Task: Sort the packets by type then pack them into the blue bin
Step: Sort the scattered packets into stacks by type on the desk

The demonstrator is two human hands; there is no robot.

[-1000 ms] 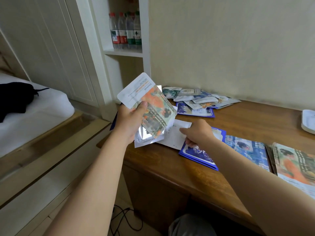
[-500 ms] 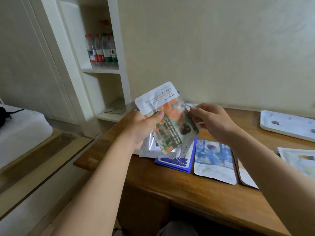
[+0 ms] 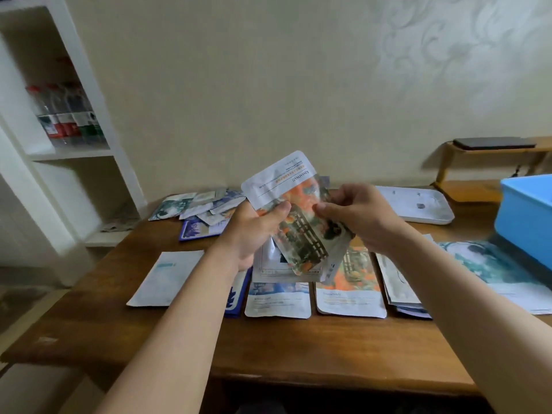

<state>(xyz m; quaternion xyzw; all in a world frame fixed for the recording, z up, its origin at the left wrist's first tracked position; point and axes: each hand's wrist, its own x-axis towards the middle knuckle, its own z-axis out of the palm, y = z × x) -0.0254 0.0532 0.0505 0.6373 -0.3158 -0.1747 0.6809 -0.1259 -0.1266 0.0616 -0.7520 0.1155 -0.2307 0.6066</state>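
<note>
So the orange packet (image 3: 294, 210) is up in the air over the middle of the wooden table (image 3: 185, 348), held between both hands. It's tilted, white header end pointing up and to the left, with the orange flower and lattice print facing the camera. There are more packets bunched behind it in the same grip, a silvery white one (image 3: 268, 264) peeking out underneath.

The left hand (image 3: 254, 234) has its thumb pressed across the front of the orange packet, fingers wrapped behind the bunch, so it's closed on the stack. The right hand (image 3: 361, 218) is pinching the packet's right edge, thumb on the front and fingers curled behind.

Down on the table there's a row of packets laid out flat: a white one with a teal mark (image 3: 167, 277) at the left, a dark blue one (image 3: 236, 297) mostly hidden by the left forearm, a light blue one (image 3: 277, 300), another orange one (image 3: 352, 291), then a small stack (image 3: 397, 282), and a big teal one (image 3: 501, 270) at the far right. A messy pile of unsorted packets (image 3: 203, 207) sits at the back left.

The blue bin (image 3: 525, 216) is on the right edge of the table, cut off by the frame. Just behind the right hand is a white tray (image 3: 424, 204). Off to the left, a white shelf (image 3: 68, 150) holds some water bottles (image 3: 65, 115).
</note>
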